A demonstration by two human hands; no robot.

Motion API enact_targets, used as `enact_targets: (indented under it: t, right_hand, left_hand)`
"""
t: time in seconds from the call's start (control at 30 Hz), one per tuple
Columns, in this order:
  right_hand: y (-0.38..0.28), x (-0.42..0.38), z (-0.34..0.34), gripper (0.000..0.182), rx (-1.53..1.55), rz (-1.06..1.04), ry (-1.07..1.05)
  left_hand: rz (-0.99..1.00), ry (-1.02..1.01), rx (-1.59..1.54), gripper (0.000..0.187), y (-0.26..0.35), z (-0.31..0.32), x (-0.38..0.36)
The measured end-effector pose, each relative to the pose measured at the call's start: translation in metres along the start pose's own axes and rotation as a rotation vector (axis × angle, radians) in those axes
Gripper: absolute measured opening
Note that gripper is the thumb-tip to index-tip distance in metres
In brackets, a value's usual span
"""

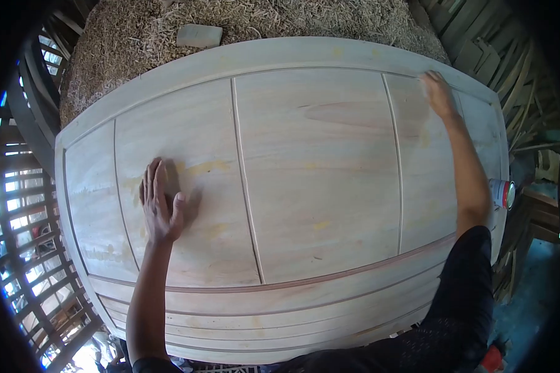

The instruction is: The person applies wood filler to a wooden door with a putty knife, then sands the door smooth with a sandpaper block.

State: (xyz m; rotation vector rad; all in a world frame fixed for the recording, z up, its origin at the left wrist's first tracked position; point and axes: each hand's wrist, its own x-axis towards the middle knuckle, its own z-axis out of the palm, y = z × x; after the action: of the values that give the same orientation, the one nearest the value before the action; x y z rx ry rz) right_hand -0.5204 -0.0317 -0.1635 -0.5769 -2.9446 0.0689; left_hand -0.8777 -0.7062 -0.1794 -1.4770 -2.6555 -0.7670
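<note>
A wide pale wooden panel (317, 149) with a raised frame and several grooves lies in front of me. My left hand (162, 202) is flat on its left part, fingers stretched out and thumb apart, holding nothing. Over the upper right part, close to the top frame rail, is my right hand (440, 94), with its fingers curled down toward the surface. The fingertips are slightly blurred, and whatever may be under them is hidden. Yellowish patches and a reddish grain mark show on the wood.
Wood shavings (124, 56) are heaped beyond the panel, with a small grey block (199, 36) on them. A can (507, 194) with a red rim is at the right edge. Wood strips (522, 93) stand at right; a slatted lattice (25, 230) is at left.
</note>
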Motion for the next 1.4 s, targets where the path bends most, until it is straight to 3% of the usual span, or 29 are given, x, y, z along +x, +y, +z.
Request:
enact_targets:
  t: [0.07,0.13,0.23,0.3,0.4,0.47,0.53,0.67,0.73,0.8,0.87,0.97,1.07,1.13,1.2,1.33,1.4]
  right_hand:
    - [-0.068,0.032,0.027,0.043,0.013,-0.155,0.150]
    - [-0.175,0.068,0.002,0.042,0.130,-0.223,-0.022]
    - [-0.103,0.044,0.009,0.046,0.005,-0.188,0.016]
    - [0.003,0.005,0.017,0.049,-0.147,-0.114,0.056]
    - [-0.046,0.024,0.008,0.050,-0.098,-0.055,0.006]
    - [-0.132,0.074,0.038,0.045,0.035,-0.281,0.153]
    - [-0.231,0.123,0.025,0.038,0.116,-0.467,0.023]
    - [-0.194,0.112,0.022,0.022,0.114,-0.519,0.120]
    - [-0.172,0.092,0.016,0.012,0.118,-0.292,0.138]
    - [-0.195,0.109,0.026,0.013,0.095,-0.349,0.139]
    - [-0.247,0.136,0.034,0.010,0.304,-0.517,0.179]
    - [-0.254,0.143,0.028,0.009,0.297,-0.540,0.139]
    - [-0.200,0.116,0.028,0.012,0.161,-0.363,0.138]
    - [-0.217,0.124,0.028,0.009,0.139,-0.370,0.128]
    - [-0.242,0.140,0.034,0.003,0.101,-0.535,0.120]
    - [-0.232,0.130,0.028,0.006,0.050,-0.555,0.143]
    - [-0.216,0.127,0.036,0.006,-0.002,-0.613,0.275]
  left_hand:
    - [0.000,0.001,-0.003,0.075,-0.002,0.004,-0.001]
    - [0.004,0.017,-0.007,0.075,-0.002,0.007,-0.003]
    - [0.013,0.005,-0.024,0.075,-0.005,0.001,-0.004]
    - [0.002,0.022,-0.037,0.076,0.000,0.000,0.000]
    - [-0.009,0.012,-0.005,0.077,0.001,0.001,0.000]
    - [-0.007,0.028,-0.027,0.077,-0.001,0.001,-0.003]
    - [-0.028,0.004,-0.021,0.078,-0.003,0.001,-0.003]
    - [-0.021,0.015,-0.050,0.077,-0.006,0.003,-0.004]
    - [-0.019,0.004,-0.020,0.077,-0.003,0.001,-0.003]
    - [-0.011,0.005,-0.010,0.076,-0.006,0.002,-0.005]
    - [-0.012,-0.002,0.020,0.076,-0.005,0.002,-0.005]
    - [-0.007,-0.022,0.006,0.076,-0.001,0.001,-0.002]
    - [-0.005,-0.014,0.025,0.075,-0.004,0.000,-0.002]
    - [-0.014,-0.025,0.033,0.075,-0.002,0.000,-0.003]
    - [-0.008,-0.020,0.024,0.075,-0.001,0.000,-0.003]
    - [0.002,-0.022,0.022,0.075,-0.003,0.001,-0.004]
    - [-0.004,-0.027,0.033,0.075,-0.002,0.001,-0.003]
